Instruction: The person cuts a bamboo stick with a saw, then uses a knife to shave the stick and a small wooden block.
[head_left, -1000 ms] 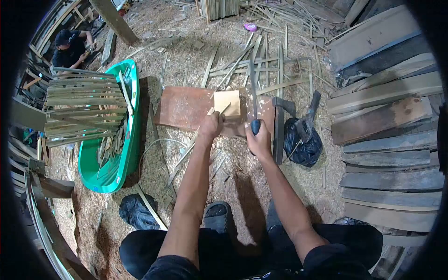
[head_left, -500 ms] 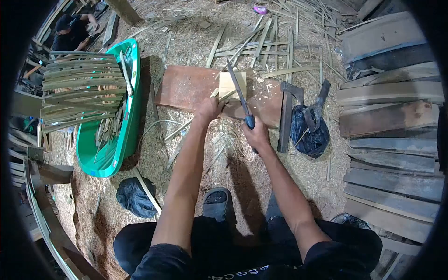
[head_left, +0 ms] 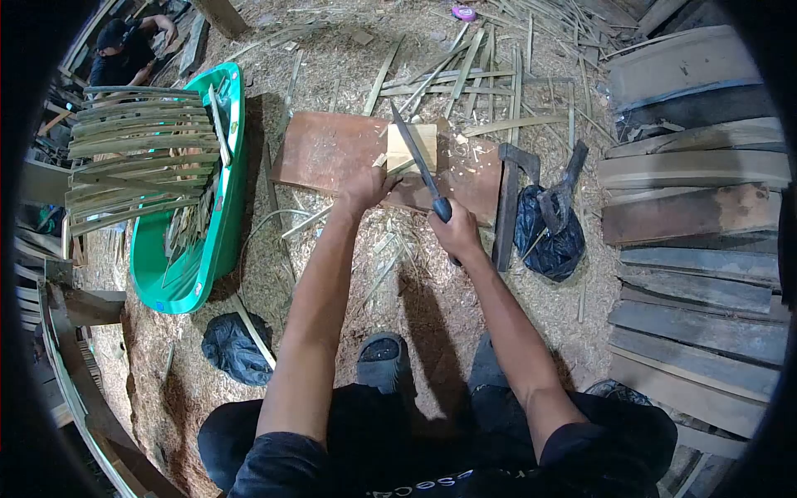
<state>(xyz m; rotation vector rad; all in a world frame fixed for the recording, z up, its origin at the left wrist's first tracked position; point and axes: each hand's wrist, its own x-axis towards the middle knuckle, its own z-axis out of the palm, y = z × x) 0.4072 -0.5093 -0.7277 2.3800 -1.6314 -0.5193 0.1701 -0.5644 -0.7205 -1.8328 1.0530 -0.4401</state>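
Observation:
My right hand (head_left: pixel 456 229) is closed round the dark handle of a long-bladed knife (head_left: pixel 422 165). Its blade points up and to the left, across a pale wood block (head_left: pixel 424 143). My left hand (head_left: pixel 365 187) grips a thin wooden strip (head_left: pixel 401 168), whose far end meets the blade over the block. Under the block lies a reddish-brown board (head_left: pixel 321 154) with small shavings scattered on it. My left fingers are partly hidden by their own knuckles.
A green tub (head_left: pixel 227 207) with slats (head_left: pixel 141 149) stands at the left. Right of the board are a metal-headed tool (head_left: pixel 508 207) and a black plastic bag (head_left: pixel 540 241). Planks (head_left: pixel 697 249) line the right side. A co-worker (head_left: pixel 124 54) sits at the upper left.
Both hands and the knife have shifted slightly left in view, along with the surroundings. The left hand still holds the strip and the right hand the knife.

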